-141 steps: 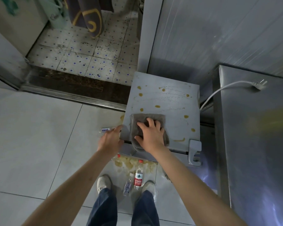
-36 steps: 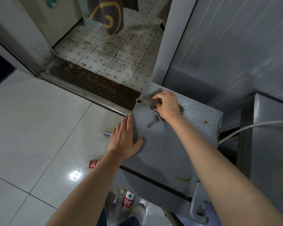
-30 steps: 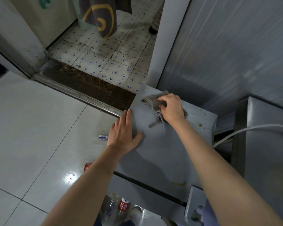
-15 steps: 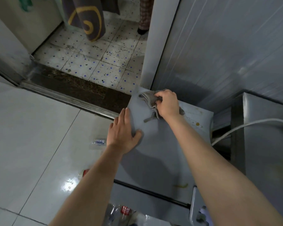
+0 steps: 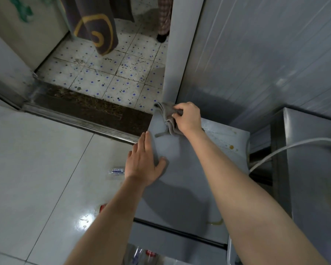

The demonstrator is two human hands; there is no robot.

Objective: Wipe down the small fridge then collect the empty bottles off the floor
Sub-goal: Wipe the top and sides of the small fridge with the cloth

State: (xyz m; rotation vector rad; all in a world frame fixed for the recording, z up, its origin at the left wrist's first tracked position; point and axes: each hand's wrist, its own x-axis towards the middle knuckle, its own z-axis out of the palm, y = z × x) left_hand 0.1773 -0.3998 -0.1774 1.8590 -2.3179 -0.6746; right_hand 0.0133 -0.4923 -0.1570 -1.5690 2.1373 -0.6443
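Observation:
The small grey fridge [image 5: 182, 180] stands below me, its top seen from above. My right hand [image 5: 187, 117] grips a bunched grey cloth [image 5: 167, 119] at the top's far left corner. My left hand [image 5: 143, 163] rests flat on the left edge, fingers straight, thumb on the top. Brown stains remain at the far right [image 5: 231, 147] and near the front edge [image 5: 215, 222]. A clear bottle with a blue label [image 5: 116, 171] lies on the floor left of the fridge. A red-labelled bottle [image 5: 103, 207] peeks out beside my left forearm. More bottles [image 5: 149, 254] lie at the fridge's foot.
A steel cabinet [image 5: 313, 169] stands right of the fridge, with a white cable [image 5: 287, 148] running across it. A grey panelled wall [image 5: 266, 54] rises behind. A dark door threshold [image 5: 88, 109] leads to a speckled tile floor with a hanging towel [image 5: 93, 25].
Over the last seconds my right hand has carried the cloth from the front of the top to its far left corner, clearing most stains. My left hand has stayed on the left edge.

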